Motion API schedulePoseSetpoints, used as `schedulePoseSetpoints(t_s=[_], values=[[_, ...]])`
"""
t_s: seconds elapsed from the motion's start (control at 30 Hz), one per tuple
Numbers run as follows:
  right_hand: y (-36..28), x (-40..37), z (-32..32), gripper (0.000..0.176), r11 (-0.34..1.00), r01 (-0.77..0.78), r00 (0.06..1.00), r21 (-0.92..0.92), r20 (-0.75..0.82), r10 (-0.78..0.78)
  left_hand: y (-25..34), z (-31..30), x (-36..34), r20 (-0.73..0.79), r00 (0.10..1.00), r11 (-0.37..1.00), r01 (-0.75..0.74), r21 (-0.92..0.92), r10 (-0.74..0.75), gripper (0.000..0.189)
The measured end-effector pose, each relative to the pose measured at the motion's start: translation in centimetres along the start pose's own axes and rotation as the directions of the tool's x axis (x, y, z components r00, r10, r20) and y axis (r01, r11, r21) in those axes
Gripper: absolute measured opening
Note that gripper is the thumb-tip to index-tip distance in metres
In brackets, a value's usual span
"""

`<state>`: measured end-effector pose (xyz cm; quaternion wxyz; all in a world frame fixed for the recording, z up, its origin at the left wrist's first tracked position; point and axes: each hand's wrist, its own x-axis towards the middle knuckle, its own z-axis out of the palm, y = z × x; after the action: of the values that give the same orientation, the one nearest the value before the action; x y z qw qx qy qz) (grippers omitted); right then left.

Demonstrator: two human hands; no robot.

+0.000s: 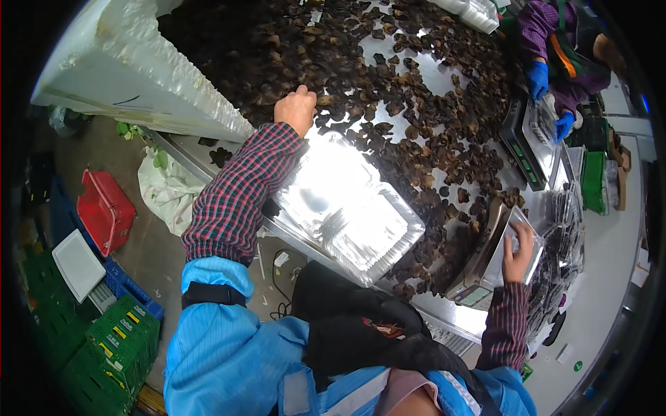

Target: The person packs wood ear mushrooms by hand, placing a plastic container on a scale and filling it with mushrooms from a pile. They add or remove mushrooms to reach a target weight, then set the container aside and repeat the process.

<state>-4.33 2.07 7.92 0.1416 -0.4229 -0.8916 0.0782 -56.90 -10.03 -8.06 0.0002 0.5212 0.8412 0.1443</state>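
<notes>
At 11 o'clock, the left hand is held over dark brown pieces, its fingers curled; whether any are grasped cannot be told. The pieces are spread across the metal surface from 11 to 4 o'clock. Between 3 and 4 o'clock, a clear tray at a scale is touched by the right hand, fingers bent; whether it is gripped cannot be told. Clear containers are stacked near the centre, and a foam box is seen at 10 o'clock.
</notes>
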Motion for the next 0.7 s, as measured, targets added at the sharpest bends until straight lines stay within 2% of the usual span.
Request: schedulePoseSetpoints(t_s=[0.13, 0.23, 0.3, 0.37, 0.43, 0.47, 0.57, 0.63, 0.67, 0.7], values=[[-5.7, 9.3, 5.3, 0.024, 0.956, 0.245, 0.96, 0.159, 0.102, -0.262, -1.0, 1.1, 0.1, 0.006, 1.0, 1.0, 0.015, -0.022, -0.014, 0.013], [-11.0, 15.3, 9.6, 0.024, 0.887, 0.352, 0.892, 0.298, 0.182, -0.415, -1.5, 1.5, -0.7, -0.102, 0.994, 0.996, -0.05, -0.075, 0.042, 0.016], [-13.9, 19.0, 12.9, 0.031, 0.826, 0.419, 0.848, 0.377, 0.161, -0.504, -0.8, -0.4, -1.7, -0.155, 0.987, 0.978, -0.083, -0.193, 0.054, 0.015], [-17.7, 22.7, 15.5, 0.046, 0.779, 0.489, 0.801, 0.392, 0.152, -0.579, -0.4, -3.1, -3.6, -0.168, 0.985, 0.957, -0.079, -0.28, 0.032, 0.012], [-22.5, 26.5, 17.2, 0.066, 0.722, 0.587, 0.74, 0.367, 0.119, -0.662, -0.8, -5.2, -6.1, -0.197, 0.98, 0.883, -0.112, -0.456, 0.023, 0.005], [-25.2, 28.3, 17.9, 0.076, 0.679, 0.651, 0.704, 0.34, 0.067, -0.708, -1.4, -5.6, -7.8, -0.17, 0.985, 0.867, -0.092, -0.489, 0.008, 0.008], [-33.2, 32.4, 19.9, 0.106, 0.558, 0.769, 0.591, 0.312, -0.015, -0.806, -2.3, -7.2, -12.7, -0.15, 0.971, 0.811, 0.064, -0.581, -0.185, 0.008], [-37.2, 33.2, 21.8, 0.12, 0.617, 0.755, 0.598, 0.222, 0.153, -0.787, -3.0, -7.1, -15.4, -0.133, 0.935, 0.793, 0.198, -0.576, -0.329, 0.007], [-38.4, 33.4, 22.6, 0.125, 0.637, 0.731, 0.577, 0.245, 0.275, -0.769, -3.4, -7.2, -16.4, -0.081, 0.914, 0.764, 0.281, -0.581, -0.398, 0.006], [-38.9, 33.6, 24.4, 0.123, 0.642, 0.735, 0.553, 0.218, 0.355, -0.754, -3.9, -7.1, -17.3, -0.028, 0.884, 0.725, 0.365, -0.584, -0.467, 0.006]])
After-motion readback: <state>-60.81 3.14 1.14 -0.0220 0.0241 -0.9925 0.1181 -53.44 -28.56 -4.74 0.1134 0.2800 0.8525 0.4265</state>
